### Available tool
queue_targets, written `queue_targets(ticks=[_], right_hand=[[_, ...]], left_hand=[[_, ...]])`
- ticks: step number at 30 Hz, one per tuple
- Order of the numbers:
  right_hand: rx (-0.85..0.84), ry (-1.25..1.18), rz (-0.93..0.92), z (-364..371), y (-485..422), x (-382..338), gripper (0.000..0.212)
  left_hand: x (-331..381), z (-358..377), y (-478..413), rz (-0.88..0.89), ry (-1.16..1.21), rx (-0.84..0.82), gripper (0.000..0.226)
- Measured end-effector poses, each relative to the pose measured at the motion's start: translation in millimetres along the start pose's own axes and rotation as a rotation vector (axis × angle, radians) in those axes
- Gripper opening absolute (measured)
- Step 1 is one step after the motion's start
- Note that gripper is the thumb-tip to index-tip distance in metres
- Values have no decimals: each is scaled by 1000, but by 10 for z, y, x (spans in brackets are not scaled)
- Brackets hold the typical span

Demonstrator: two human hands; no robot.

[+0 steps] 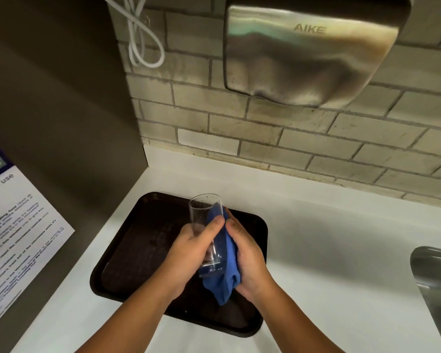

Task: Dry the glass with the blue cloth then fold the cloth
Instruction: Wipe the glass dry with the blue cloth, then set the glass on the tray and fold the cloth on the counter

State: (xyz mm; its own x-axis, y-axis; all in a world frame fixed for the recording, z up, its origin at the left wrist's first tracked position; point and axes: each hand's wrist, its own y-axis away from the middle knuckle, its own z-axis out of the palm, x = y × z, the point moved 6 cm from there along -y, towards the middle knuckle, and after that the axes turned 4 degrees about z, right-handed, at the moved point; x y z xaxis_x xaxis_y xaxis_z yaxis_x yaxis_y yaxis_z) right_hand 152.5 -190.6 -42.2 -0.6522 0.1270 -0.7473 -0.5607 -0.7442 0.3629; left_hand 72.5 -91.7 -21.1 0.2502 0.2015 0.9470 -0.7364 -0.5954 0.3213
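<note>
I had the glass [206,226] tilted over the brown tray [127,253], so drips landed there. Left hand [189,253] fingers were closed round its left side to steady it; right hand [247,256] was closed on the blue cloth [225,273], pressing it along the right side and base. Drying, folding not yet begun

A clear tall glass [206,225] sits between two hands above a dark flat plastic tray [127,253] on the white smooth counter [329,240], with a shiny metal sink [435,281] at three o'clock.
</note>
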Motion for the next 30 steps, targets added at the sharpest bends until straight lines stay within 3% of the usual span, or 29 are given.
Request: queue_targets(ticks=[10, 13, 18, 21, 30], right_hand=[[-79, -103, 106, 98, 127, 127, 69], [-126, -110, 120, 88, 170, 180, 63], [-105, -98, 140, -29, 250, 219, 58], [-34, -89, 146, -161, 284, 197, 43], [25, -124, 81, -339, 345, 121, 57]], left_hand=[[298, -51, -37, 294, -42, 124, 58], [362, -150, -106, 355, -85, 187, 44], [394, -448, -308, 409, -66, 246, 38], [268, -645, -429, 409, -62, 238, 58], [-439, -841, -712, 237, -271, 189, 73]])
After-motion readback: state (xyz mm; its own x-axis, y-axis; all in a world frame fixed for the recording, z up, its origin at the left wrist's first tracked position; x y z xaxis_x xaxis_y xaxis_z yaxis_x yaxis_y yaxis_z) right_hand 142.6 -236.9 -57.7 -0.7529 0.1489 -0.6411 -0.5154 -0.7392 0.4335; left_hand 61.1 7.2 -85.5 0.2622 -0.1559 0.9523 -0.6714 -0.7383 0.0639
